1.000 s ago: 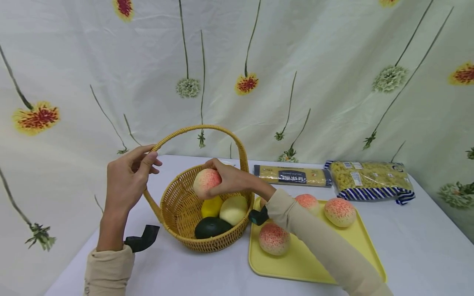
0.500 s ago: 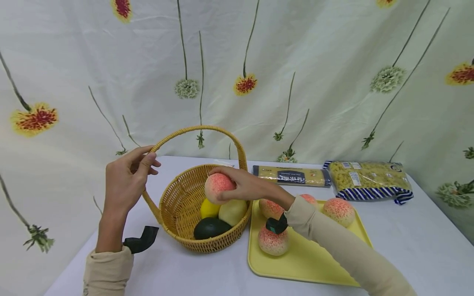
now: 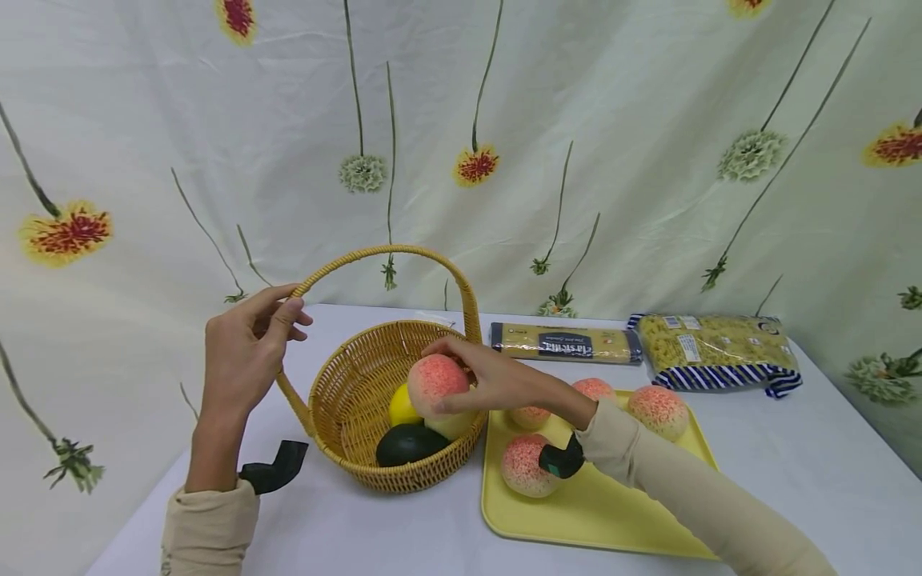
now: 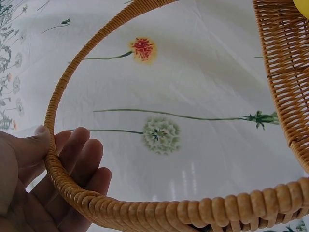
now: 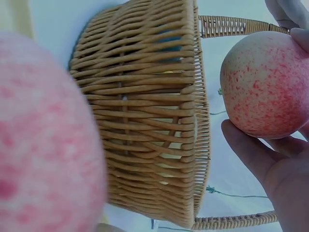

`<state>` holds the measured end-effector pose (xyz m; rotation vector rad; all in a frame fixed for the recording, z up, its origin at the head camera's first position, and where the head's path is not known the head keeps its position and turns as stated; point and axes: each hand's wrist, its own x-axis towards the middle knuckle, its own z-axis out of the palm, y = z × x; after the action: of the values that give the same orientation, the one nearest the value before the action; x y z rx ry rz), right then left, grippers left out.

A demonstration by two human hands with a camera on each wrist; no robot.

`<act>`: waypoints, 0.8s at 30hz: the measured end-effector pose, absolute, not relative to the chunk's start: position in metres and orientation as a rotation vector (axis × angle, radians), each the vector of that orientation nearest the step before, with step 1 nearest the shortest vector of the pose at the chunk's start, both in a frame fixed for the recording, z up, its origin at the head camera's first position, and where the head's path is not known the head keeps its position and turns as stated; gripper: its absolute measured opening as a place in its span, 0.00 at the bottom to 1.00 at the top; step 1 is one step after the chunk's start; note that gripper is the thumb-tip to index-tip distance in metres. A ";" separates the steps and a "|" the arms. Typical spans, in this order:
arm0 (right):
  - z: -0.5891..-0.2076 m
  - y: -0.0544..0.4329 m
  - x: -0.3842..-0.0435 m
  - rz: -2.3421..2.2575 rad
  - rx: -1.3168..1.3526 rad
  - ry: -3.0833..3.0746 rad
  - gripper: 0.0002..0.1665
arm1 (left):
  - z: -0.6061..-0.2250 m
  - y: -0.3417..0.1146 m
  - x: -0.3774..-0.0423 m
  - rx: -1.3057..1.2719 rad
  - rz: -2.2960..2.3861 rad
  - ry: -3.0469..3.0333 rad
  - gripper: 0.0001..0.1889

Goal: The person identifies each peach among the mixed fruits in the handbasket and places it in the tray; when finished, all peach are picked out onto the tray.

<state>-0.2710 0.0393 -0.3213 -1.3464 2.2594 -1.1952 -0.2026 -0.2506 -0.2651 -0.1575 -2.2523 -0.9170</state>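
My left hand (image 3: 245,348) grips the left side of the arched handle (image 3: 389,248) of a wicker basket (image 3: 396,480); in the left wrist view, thumb and fingers curl round that handle (image 4: 58,96). Above the right part of the basket, my right hand (image 3: 497,376) holds a pink-speckled peach (image 3: 435,376) between thumb and fingers. In the right wrist view the peach (image 5: 263,84) is held outside the rim's near side in that camera's line. Inside the basket lie a yellow fruit (image 3: 402,406), a dark green fruit (image 3: 410,445) and a pale fruit (image 3: 450,426), mostly hidden behind the held peach.
A yellow tray (image 3: 576,528) to the basket's right bears several peaches, one (image 3: 529,464) near its left side. Behind it lie a flat pasta packet (image 3: 569,342) and a bag of short pasta (image 3: 713,348). A floral cloth (image 3: 612,120) hangs behind the table.
My right hand has carried the peach rightward and slightly down across the basket, so it now covers most of the pale fruit. My left hand stays on the handle.
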 end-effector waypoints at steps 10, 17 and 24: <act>-0.329 0.055 -0.263 -1.274 -1.280 2.221 0.36 | -0.265 -0.250 -0.203 -0.155 -0.908 -2.256 0.17; -0.332 0.070 -0.258 -1.298 -1.250 2.261 0.35 | -0.265 -0.251 -0.203 -0.166 -0.914 -2.247 0.17; -0.335 0.091 -0.249 -1.379 -1.138 2.277 0.37 | -0.265 -0.251 -0.203 -0.160 -0.902 -2.251 0.17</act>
<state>-0.2485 0.0907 -0.3345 -1.1384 2.2770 -1.3790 -0.2028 -0.2507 -0.2650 -0.1604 -2.2508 -0.9024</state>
